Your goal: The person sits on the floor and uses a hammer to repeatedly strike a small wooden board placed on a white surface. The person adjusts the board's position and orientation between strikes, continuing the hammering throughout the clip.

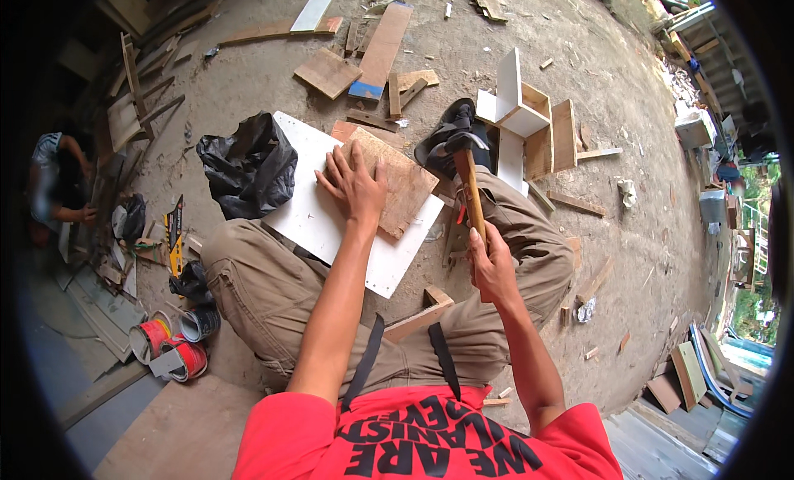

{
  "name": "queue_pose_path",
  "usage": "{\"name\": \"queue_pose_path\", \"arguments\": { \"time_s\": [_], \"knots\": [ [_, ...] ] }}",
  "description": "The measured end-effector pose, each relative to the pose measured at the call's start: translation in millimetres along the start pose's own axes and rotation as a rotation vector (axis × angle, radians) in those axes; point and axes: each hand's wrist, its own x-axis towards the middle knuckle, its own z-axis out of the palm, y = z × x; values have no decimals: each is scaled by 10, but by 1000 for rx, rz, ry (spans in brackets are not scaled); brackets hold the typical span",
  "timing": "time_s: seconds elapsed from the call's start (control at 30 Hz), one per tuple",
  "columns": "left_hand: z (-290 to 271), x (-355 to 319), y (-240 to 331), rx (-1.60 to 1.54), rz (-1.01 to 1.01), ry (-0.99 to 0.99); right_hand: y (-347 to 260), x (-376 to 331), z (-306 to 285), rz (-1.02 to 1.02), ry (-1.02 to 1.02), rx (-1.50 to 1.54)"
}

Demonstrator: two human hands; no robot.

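My left hand (357,182) lies flat with fingers spread on a square brown wooden board (407,186). That board rests on a larger white panel (318,232) lying across my lap and the ground. In my right hand (492,265) is a hammer (474,195), gripped by its wooden handle, with the metal head pointing away from me near my shoe (451,133). The hammer's head is apart from the board, to its right. A crumpled black plastic bag (250,166) sits at the white panel's left edge.
Beyond my right foot stands a box-like wooden assembly (538,133) with white panels. Wood offcuts (328,72) and a long plank (387,46) lie ahead. On the left are a handsaw (175,236) and several cans (188,358). Another person (58,182) sits at the far left.
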Motion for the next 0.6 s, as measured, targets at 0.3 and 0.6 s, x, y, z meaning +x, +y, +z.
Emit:
{"name": "queue_pose_path", "arguments": {
  "time_s": [0.3, 0.6],
  "knots": [
    [59, 38, 23, 0, 9, 37, 196, 35, 178, -118, 17, -175],
    [54, 39, 4, 15, 17, 40, -19, 80, 178, -230, 230, 20]
  ]
}}
